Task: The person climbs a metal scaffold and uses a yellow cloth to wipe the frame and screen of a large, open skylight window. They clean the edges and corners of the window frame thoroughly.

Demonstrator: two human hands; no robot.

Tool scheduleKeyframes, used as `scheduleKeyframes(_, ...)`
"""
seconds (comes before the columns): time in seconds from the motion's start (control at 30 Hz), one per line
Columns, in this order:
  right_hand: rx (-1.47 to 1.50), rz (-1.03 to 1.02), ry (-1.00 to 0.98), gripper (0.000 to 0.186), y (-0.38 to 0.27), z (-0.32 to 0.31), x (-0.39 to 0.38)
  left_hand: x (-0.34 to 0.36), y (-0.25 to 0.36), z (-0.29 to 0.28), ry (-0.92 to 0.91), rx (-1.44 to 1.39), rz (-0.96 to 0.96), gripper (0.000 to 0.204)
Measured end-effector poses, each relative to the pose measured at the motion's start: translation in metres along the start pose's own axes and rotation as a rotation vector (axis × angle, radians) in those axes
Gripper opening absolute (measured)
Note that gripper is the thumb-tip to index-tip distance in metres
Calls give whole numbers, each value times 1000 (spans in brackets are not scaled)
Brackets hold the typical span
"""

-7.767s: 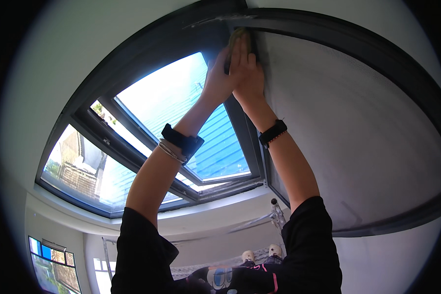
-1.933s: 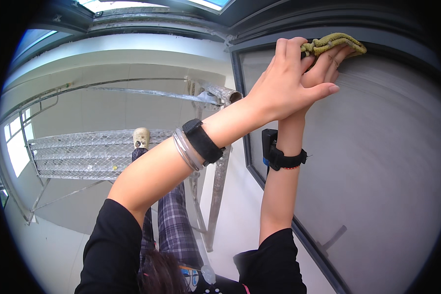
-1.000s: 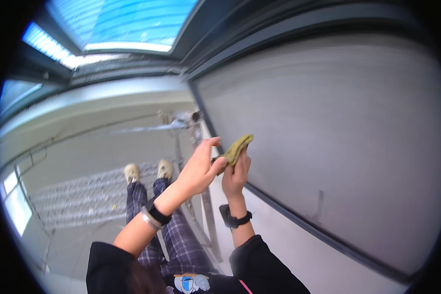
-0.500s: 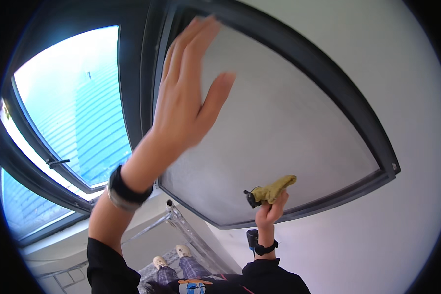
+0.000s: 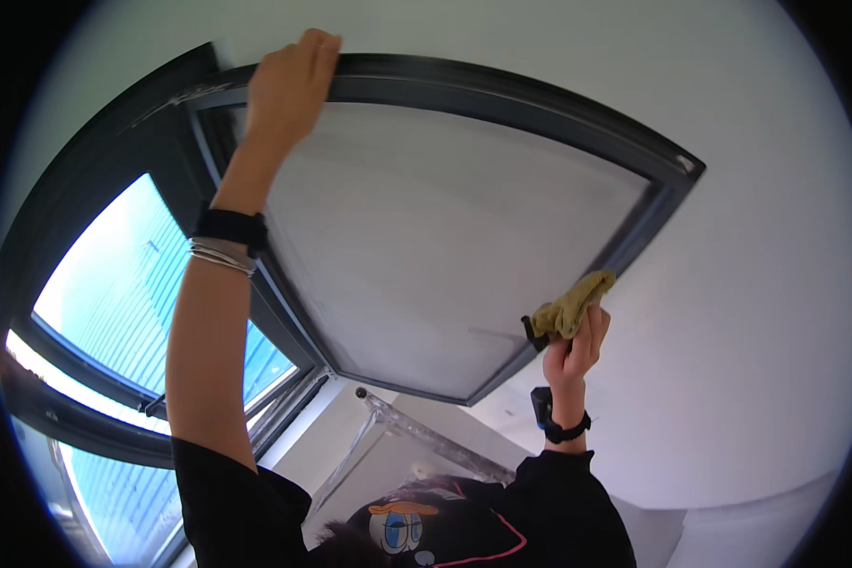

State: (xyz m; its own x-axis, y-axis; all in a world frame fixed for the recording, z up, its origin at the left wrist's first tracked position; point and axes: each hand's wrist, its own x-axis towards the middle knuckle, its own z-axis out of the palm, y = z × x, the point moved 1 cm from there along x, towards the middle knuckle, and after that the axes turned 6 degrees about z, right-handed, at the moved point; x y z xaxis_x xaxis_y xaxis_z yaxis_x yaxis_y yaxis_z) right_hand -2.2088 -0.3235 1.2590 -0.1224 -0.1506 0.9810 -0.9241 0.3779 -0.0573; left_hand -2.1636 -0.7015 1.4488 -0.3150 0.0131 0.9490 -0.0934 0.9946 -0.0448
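A dark-framed window sash [image 5: 502, 85] with a pale, cloudy pane [image 5: 445, 218] stands swung open in front of me. My left hand [image 5: 292, 90] reaches up to its top edge, fingers curled over the frame. In my right hand [image 5: 579, 348] is a bunched yellow-green cloth [image 5: 576, 305], pinched between thumb and fingers. The cloth lies against the sash's right upright, beside a black handle [image 5: 534, 333] that it partly covers. A black band and pale bangles circle my left wrist; a black strap with a small device is on my right.
Left of the sash is the fixed window frame [image 5: 123, 161], with blue ribbed cladding [image 5: 128, 256] outside. A smeared metal rail [image 5: 435, 440] of a stand or ladder runs below the sash. A white wall [image 5: 729, 331] rises at right.
My left hand, raised with fingers spread before, now grips the sash's top edge. My right hand and cloth have moved up and right in view. The view has shifted, showing the sash's top.
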Motion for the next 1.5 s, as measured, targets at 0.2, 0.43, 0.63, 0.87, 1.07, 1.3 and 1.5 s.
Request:
scheduleKeyframes(0.2,-355,-35,86,42,25,-55,54,5,6,5,-86,-17,-52,40)
scheduleKeyframes(0.43,-717,-195,-134,46,61,-60,123,0,-7,15,-65,-52,3,43)
scheduleKeyframes(0.63,-621,-134,17,52,57,-43,122,-1,-10,19,-110,-43,-63,40)
scheduleKeyframes(0.87,-671,-48,57,48,71,-30,106,2,2,16,-101,-66,-70,39)
scheduleKeyframes(1.07,-578,10,16,48,78,-23,56,1,5,15,-108,-71,-74,35)
scheduleKeyframes(1.3,-535,-29,121,45,81,-32,107,3,6,19,-131,-102,-67,34)
scheduleKeyframes(1.5,-570,-33,155,43,71,-29,126,12,-11,17,-99,-252,55,28)
